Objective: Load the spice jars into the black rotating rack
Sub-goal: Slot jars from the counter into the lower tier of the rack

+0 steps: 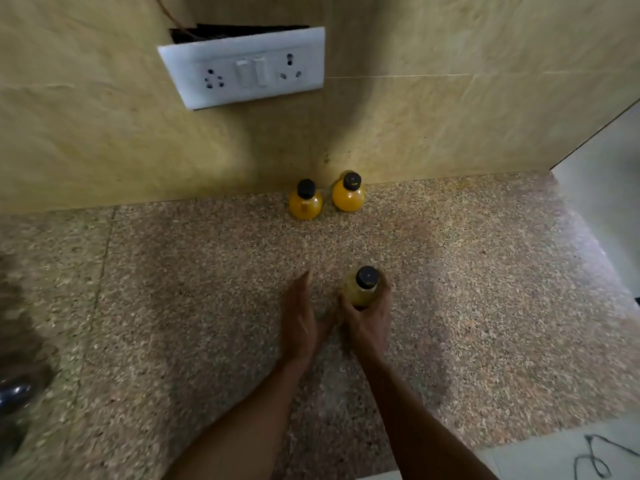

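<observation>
Two round yellow spice jars with black caps stand against the wall at the back of the counter: the left jar (305, 202) and the right jar (349, 192). My right hand (369, 315) is wrapped around a third jar (363, 289), a yellowish one with a black cap, held upright near the middle of the counter. My left hand (300, 318) is just left of it, flat and open, with its fingers straight and nothing in it. The black rotating rack is not in view.
The speckled granite counter (173, 289) runs to a tiled wall with a white socket panel (244, 69). The counter ends at the right (588, 237) and near edge. A shiny metal object (14, 393) and a dark blur sit at the far left.
</observation>
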